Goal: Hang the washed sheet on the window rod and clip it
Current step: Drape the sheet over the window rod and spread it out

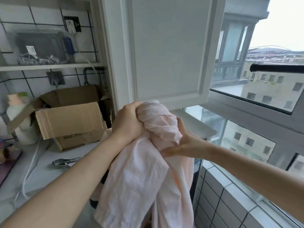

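A pale pink sheet (pixel 144 175) is bunched and twisted into a knot-like bundle at chest height, its loose folds hanging down to the bottom of the view. My left hand (pixel 128 122) grips the top left of the bundle in a fist. My right hand (pixel 179 145) cups the bundle from below and the right, fingers pressed into the cloth. A dark rod (pixel 276 67) juts in from the right outside the open window, well above and to the right of both hands. No clips are in my hands.
An open white cabinet door (pixel 166 51) hangs just above the bundle. A cardboard box (pixel 70 122) sits on the counter at left, with metal tongs (pixel 65 162) and a white cord nearby. A shelf bin (pixel 39 48) holds metal clips. The window frame (pixel 250 102) and tiled sill are at right.
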